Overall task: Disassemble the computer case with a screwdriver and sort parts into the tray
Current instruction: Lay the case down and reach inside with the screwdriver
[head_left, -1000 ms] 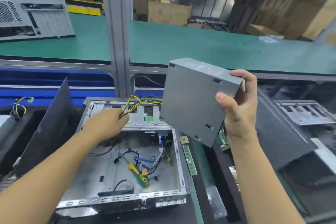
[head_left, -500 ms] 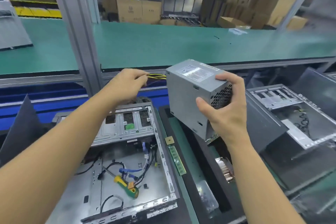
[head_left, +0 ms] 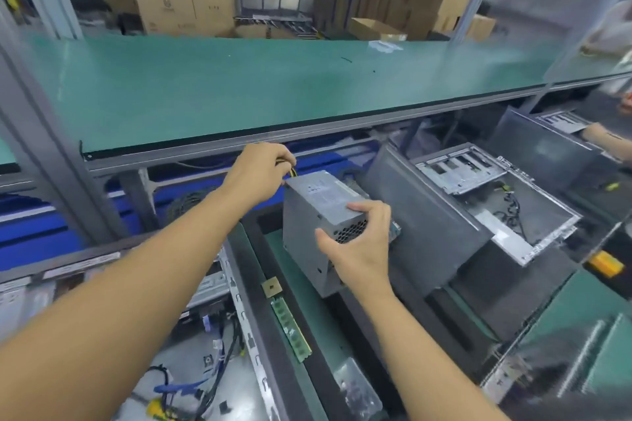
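Note:
My right hand [head_left: 359,243] grips a grey power supply box [head_left: 307,229] by its vented end, holding it just above the black tray [head_left: 253,270] to the right of the opened computer case [head_left: 219,369]. At the box's far corner my left hand [head_left: 263,167] pinches its yellow and black cables [head_left: 292,171]. A green memory stick [head_left: 290,328] and a small square chip [head_left: 271,286] lie on the tray's green floor. The yellow and green screwdriver [head_left: 157,408] lies inside the case among loose wires.
A long green shelf [head_left: 273,89] on a grey frame runs above the bench. A second opened case [head_left: 492,208] with a dark side panel [head_left: 427,215] stands to the right. A clear bag of small parts [head_left: 359,393] lies in the tray. Another person's arm [head_left: 612,143] shows at far right.
Both hands carried the power supply rightwards from above the case to over the tray and lowered it. My left hand kept hold of the cables. The camera swung right.

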The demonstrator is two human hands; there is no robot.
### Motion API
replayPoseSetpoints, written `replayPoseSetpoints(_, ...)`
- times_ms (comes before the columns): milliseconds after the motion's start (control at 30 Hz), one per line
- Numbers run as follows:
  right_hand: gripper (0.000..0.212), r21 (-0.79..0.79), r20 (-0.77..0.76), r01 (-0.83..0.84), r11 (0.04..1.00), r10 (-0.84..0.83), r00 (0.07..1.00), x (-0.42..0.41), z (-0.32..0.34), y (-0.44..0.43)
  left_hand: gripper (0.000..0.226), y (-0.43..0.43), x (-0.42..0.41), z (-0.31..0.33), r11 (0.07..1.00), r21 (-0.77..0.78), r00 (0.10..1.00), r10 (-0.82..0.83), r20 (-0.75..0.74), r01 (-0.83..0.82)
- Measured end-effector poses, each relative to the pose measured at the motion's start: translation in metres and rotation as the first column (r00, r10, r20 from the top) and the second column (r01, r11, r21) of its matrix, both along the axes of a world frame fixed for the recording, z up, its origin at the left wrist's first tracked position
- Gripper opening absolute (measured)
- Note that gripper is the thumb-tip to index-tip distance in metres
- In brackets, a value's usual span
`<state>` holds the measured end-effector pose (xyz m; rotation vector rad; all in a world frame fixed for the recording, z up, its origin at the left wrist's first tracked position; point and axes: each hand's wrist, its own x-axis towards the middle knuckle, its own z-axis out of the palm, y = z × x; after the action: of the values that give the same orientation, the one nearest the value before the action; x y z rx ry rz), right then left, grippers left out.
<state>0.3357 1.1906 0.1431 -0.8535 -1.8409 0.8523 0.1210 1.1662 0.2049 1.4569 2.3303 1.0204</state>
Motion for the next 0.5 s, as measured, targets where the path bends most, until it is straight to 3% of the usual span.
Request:
replayPoseSetpoints(100, 0.053, -0.054, 0.07, -0.006, 0.999, 0.01, 0.998, -0.026, -0.036, 0.022, 0.019, 0.022, -0.017, -0.037, 0.995, -0.003, 0.992, 0.098, 0.081, -0.098)
replayPoseSetpoints(300, 0.062, -0.004, 0.438, 0.077, 0.997, -0.067, 0.897, -0.074, -0.097, 0.071, 0.018, 0.058, -0.05, -0.094, 0.984, -0.087, 0.978, 0.163, 0.13, -0.153)
replayPoseSetpoints(500, 0.061, -0.061, 0.549, 0.084, 0.995, -0.037, 0.835, -0.109, -0.156, 0.086, 0.021, 0.085, -0.07, -0.142, 0.966, -0.191, 0.969, 0.204, 0.139, -0.176)
